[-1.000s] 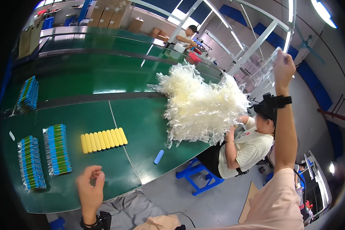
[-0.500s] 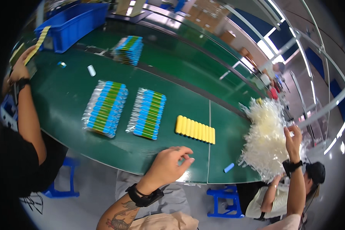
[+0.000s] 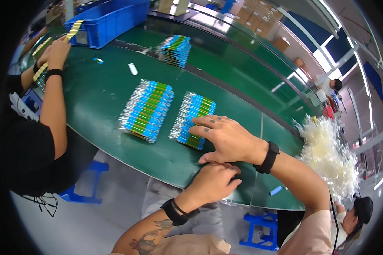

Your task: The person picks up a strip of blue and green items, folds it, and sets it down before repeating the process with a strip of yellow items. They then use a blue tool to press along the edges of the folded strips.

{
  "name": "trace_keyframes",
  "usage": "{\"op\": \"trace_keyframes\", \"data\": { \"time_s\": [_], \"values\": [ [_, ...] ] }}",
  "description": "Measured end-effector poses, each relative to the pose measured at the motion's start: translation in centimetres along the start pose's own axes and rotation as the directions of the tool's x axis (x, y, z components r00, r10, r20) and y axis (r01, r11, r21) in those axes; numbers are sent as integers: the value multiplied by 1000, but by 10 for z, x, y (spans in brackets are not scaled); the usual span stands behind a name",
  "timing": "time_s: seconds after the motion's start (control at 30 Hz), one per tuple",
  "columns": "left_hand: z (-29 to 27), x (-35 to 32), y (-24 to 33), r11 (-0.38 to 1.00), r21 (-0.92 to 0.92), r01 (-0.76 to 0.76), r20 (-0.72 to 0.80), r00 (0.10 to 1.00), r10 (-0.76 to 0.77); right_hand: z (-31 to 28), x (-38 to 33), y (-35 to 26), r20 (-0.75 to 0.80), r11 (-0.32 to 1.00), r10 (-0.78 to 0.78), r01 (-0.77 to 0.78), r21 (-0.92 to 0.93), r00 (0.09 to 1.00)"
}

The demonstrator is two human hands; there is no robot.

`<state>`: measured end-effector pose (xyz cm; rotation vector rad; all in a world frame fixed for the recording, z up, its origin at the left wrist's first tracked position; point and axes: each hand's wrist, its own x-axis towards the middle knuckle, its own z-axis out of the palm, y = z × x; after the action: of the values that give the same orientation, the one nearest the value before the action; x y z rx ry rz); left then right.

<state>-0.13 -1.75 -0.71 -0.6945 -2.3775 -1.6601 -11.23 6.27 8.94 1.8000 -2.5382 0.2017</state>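
Note:
My right hand (image 3: 232,138) reaches across from the right. Its fingers are stretched out over the right edge of a pile of blue-and-green sticks in clear plastic sleeves (image 3: 184,127), the thumb apart; whether it presses on them is hard to tell. Just below it, by the table's near edge, is my left hand (image 3: 212,182), with loosely bent fingers, thumb apart and nothing visible in it. The row of yellow cylinders is out of sight, its former spot covered by my right hand. A thicker pile of the same sleeved sticks (image 3: 148,109) lies to the left.
Farther back stands another stack of sleeved sticks (image 3: 174,50). A blue bin (image 3: 115,25) sits far left, near a co-worker holding a yellow strip (image 3: 75,29). Loose clear sleeves (image 3: 330,157) heap at right, beside a small blue cylinder (image 3: 275,191). A white cylinder (image 3: 133,69) lies left.
My right hand has swung left from the heap of clear sleeves to the smaller stick pile, hiding where the yellow row lay. The view has shifted, and my left hand stays near the table edge.

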Motion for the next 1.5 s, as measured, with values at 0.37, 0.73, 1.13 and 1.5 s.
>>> {"op": "trace_keyframes", "data": {
  "time_s": [0.37, 0.73, 1.13, 1.5],
  "values": [
    [-1, -5, -4, 997, -1, -73, -140, 987, 72, 21, 18, 23, 183, 938, 91, -146, 316, 979],
    [-48, -16, -12, 737, 670, 90, -275, 952, 134, 32, 6, 31, -26, 852, 212, -172, 494, 977],
    [-41, -11, -14, 706, 693, 144, -197, 980, -6, -52, 1, 77, -338, 374, 864, -27, 927, 374],
    [-20, -37, 7, 751, 652, -105, -420, 775, 473, -58, -80, -42, 53, 104, 690, -172, 980, 721]
  ]
}}
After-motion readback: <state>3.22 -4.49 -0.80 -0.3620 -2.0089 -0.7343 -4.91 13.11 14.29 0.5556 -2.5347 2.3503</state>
